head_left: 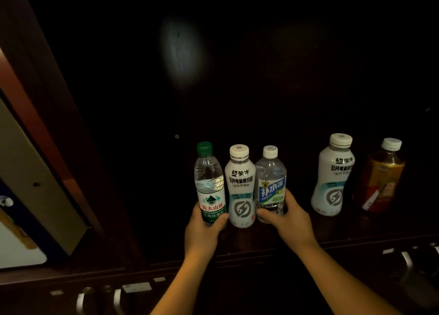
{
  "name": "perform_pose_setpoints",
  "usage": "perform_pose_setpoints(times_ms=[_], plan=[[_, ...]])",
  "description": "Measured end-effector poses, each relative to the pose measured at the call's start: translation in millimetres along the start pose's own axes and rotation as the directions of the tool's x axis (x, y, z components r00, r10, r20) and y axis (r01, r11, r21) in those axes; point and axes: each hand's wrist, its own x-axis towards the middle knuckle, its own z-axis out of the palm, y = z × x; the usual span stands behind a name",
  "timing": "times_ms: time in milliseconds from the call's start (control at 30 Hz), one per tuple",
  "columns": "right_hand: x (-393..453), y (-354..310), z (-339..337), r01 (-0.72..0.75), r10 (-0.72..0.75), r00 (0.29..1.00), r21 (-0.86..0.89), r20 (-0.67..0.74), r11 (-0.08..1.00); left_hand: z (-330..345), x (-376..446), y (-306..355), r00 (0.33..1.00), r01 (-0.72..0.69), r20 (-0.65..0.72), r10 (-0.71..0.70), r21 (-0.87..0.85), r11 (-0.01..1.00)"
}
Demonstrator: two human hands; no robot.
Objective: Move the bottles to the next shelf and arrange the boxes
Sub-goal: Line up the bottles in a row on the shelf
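I have my left hand (pixel 202 231) wrapped around the green-cap bottle (pixel 210 184) and my right hand (pixel 288 216) around the clear bottle (pixel 270 179), both upright near the shelf's (pixel 249 241) front edge, flanking a white bottle (pixel 240 186).

On the shelf (pixel 356 237) before us we see five upright bottles in a row. Our left hand (pixel 202 231) wraps the leftmost bottle (pixel 210 184); just right of it stands the second bottle (pixel 240 186), touching the third bottle (pixel 270 181), which our right hand (pixel 285 217) grips. Well apart to the right stand the fourth bottle (pixel 332 174) and, beside it, the fifth bottle (pixel 380 177).
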Motion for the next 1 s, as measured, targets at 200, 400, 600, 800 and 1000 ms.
perform_pose_setpoints(times_ms=[200,400,600,800,1000], plan=[[-2.5,-1.5,2.3,0.022,-0.021,1.000,-0.033,0.018,0.999,5.1,1.1,-7.5,0.999,-0.025,-0.024,0.025,0.014,1.000],[-14.8,4.8,-37.3,0.002,0.000,0.992,0.016,-0.128,1.000,-10.2,-16.6,-1.0,0.983,0.024,-0.183,-0.022,0.013,1.000],[0.5,40.3,-178.2,-0.096,0.045,0.791,-0.051,-0.610,0.994,54.2,-92.0,38.2,0.805,-0.574,-0.128,0.580,0.079,0.815],[31.9,57.8,-215.2,-0.222,0.179,0.888,-0.054,-0.423,0.973,156.2,-100.3,118.2,0.947,-0.246,0.173,0.270,-0.146,0.958],[44.5,67.6,-215.3,-0.205,0.194,0.941,-0.012,-0.278,0.979,104.8,-90.0,86.4,0.925,-0.312,-0.252,0.284,-0.081,0.946]])
